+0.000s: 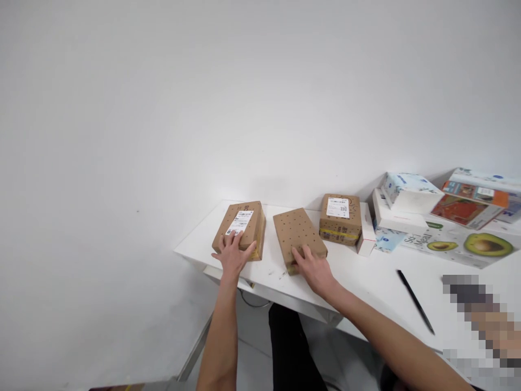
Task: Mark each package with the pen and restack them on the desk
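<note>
My left hand (233,255) lies with fingers spread over the near end of a brown cardboard box (249,231), touching its top by a white shipping label. Yellow tape shows on that box's side. To the right, my right hand (315,269) has its fingers bent on the near edge of a second, flatter-looking cardboard box (296,228) printed with small dark marks. Its near side is partly hidden by the hand. The two boxes stand apart on the white table (264,277).
A third taped cardboard box (340,220) stands against the wall beside a narrow white box (367,231). Further right are stacked white-and-blue boxes (411,191), an orange-red package (468,206) and an avocado-printed box (456,244). A black pen (415,301) lies near the front edge.
</note>
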A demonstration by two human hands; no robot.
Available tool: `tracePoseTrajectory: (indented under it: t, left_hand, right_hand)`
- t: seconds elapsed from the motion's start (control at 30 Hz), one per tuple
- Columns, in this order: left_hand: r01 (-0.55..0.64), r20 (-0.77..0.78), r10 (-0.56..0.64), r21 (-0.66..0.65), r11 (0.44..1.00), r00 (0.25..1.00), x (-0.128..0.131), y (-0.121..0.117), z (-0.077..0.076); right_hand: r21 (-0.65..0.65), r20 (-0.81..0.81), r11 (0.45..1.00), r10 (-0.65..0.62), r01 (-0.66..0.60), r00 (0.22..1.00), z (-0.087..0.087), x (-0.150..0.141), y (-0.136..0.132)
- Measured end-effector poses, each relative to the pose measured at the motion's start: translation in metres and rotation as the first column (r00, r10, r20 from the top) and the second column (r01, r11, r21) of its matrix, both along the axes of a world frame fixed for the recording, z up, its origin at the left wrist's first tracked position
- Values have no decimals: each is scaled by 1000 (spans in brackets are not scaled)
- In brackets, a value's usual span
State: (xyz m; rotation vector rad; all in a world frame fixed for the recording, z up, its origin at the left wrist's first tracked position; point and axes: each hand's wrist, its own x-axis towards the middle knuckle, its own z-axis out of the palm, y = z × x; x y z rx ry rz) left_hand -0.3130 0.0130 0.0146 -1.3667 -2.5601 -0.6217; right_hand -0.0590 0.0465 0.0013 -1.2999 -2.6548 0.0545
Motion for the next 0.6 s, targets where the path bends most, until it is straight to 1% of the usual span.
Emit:
tracePoseTrajectory:
  t: [0.1,0.2,0.3,0.37,0.47,0.53,0.6]
  left_hand:
    - [-7,12,6,23,1000,1000,1,-1,-3]
    - [-5,-6,6,37,999,1000,5,-7,-6]
    - [17,-42,-15,42,999,999,12,-20,-9]
    - [54,-67,-51,47,997,996,17,-33,-11]
    - [166,-99,-160,60,984,982,22,-56,-16]
    - [258,-101,-251,61,964,963,23,-74,-19]
    - [335,-82,-330,63,940,940,22,-91,-19]
  right_hand:
    - [-6,-29,997,-75,75,997,5,-19,25]
    - [-32,-78,990,-140,138,987,11,-31,50]
    - [-78,-153,986,-156,146,976,16,-37,67]
    - [-110,-223,989,-125,103,967,16,-38,68]
    - [-143,-362,990,-49,-4,931,13,-38,59]
    - [-168,-465,983,-10,-77,885,9,-39,51]
    - [-202,-563,970,-1,-136,827,4,-43,46]
